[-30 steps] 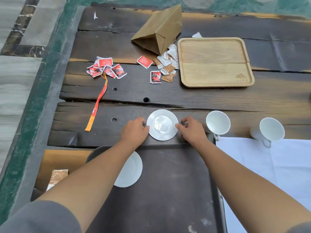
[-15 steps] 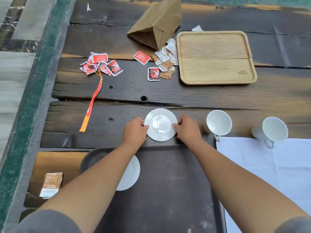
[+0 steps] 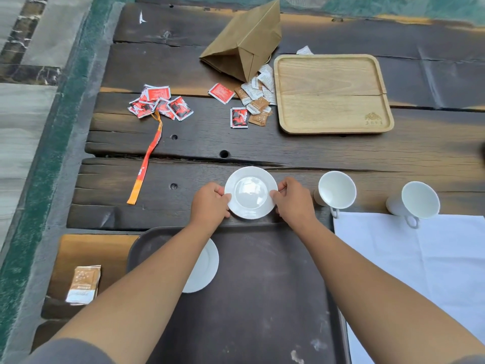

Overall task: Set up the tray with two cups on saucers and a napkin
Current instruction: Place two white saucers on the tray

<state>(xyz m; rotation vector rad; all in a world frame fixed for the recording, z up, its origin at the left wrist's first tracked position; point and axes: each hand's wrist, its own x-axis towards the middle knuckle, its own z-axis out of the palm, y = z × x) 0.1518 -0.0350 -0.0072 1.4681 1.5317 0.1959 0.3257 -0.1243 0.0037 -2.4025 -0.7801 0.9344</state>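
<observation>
Head view: second saucer (image 3: 250, 196) sits just beyond the dark tray's (image 3: 262, 298) far rim, pinched at opposite edges by the left hand (image 3: 210, 203) and right hand (image 3: 295, 202). First saucer (image 3: 207, 266) already lies on the tray. Current step: saucer transfer. The next move calls for a level lift onto the tray; both cups (image 3: 337, 190) and the napkin (image 3: 420, 258) wait at right.

Two arms of a person at work, seen from a head-worn camera. The left sleeve (image 3: 65, 350), in plain dark grey fabric, shows at 7 o'clock, its soft hem curving across the arm. Only a thin grey sliver of the right sleeve (image 3: 475, 361) shows at 5 o'clock. Past the sleeves, the left forearm (image 3: 147, 292) and right forearm (image 3: 367, 279) are bare, as are the left hand (image 3: 210, 203) and right hand (image 3: 295, 203).
</observation>
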